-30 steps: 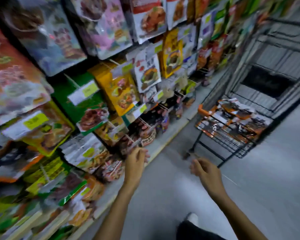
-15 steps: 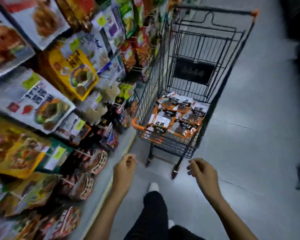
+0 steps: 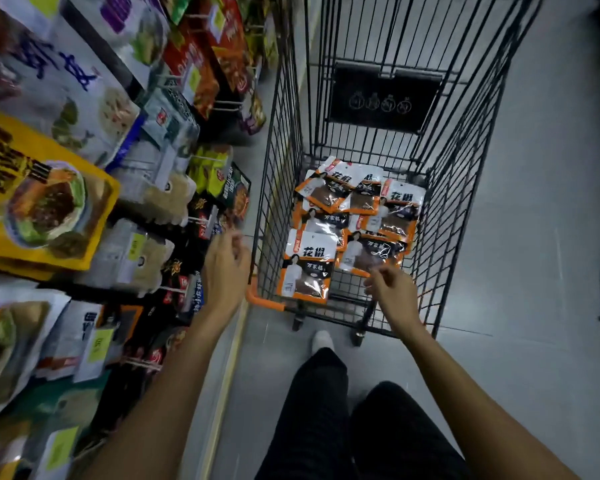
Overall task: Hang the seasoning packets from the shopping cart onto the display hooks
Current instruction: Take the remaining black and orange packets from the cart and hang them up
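Several orange-and-white seasoning packets lie flat on the floor of a black wire shopping cart straight ahead. The nearest packet rests at the cart's front left. My left hand hovers just outside the cart's left corner, fingers loosely curled, holding nothing. My right hand hangs over the cart's near edge, fingers slightly bent and empty, a short way right of the nearest packet. Display hooks with hanging packets run along the shelving at left.
The shelving on the left is packed with hanging food bags, including a big yellow one. An orange bumper marks the cart's near corner. My legs and a white shoe stand behind the cart. Grey floor lies to the right.
My view has swung from the shelves to the cart, which now sits much closer. Both empty hands have risen and reached forward to the cart's near edge.
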`<state>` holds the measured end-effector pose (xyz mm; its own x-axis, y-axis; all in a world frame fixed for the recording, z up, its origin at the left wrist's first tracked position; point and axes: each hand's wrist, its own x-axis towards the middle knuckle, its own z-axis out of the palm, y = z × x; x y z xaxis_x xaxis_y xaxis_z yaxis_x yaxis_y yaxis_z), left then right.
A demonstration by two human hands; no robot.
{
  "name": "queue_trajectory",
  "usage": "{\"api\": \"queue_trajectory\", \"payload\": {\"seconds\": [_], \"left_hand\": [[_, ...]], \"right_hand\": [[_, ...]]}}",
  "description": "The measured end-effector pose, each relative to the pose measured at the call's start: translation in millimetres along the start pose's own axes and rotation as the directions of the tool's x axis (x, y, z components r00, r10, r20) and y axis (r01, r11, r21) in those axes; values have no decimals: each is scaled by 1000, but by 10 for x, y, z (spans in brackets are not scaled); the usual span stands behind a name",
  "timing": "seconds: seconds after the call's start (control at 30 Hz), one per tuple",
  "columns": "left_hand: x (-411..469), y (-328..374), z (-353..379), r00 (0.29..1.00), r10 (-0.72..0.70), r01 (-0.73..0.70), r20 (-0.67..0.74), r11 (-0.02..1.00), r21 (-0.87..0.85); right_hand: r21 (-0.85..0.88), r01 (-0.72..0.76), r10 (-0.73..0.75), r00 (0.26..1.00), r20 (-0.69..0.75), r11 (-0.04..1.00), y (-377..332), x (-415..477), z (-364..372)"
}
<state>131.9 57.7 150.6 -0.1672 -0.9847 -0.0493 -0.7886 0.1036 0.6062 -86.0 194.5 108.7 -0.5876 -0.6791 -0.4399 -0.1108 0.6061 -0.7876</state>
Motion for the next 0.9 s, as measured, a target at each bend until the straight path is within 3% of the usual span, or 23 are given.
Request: {"api": "queue_trajectory", "payload": {"seconds": [0.23,0.53,0.73,0.83,0.9], "left_hand": [[847,-203,465,988,-116,116,102,993,0],[1057,-313,878,981,20,-7,190,998,-66],[971,-372,931,987,45,-37,156,998,-57],[977,-375,925,986,61,-51,155,996,-71],[975,-384,917,985,69,-55,157,994,-92]], "right_hand": [[-125,-137,147,986,79,983,311,1065,758],[-267,-349,398,904,158,898,989,1588,1563],[-196,-477,497,865,69,857,1091,1512,1831],[-50,-542,543,840,11,839,1072,1518,1838],[44,-567,566,823,46,822,1020,1506,1827]]}}
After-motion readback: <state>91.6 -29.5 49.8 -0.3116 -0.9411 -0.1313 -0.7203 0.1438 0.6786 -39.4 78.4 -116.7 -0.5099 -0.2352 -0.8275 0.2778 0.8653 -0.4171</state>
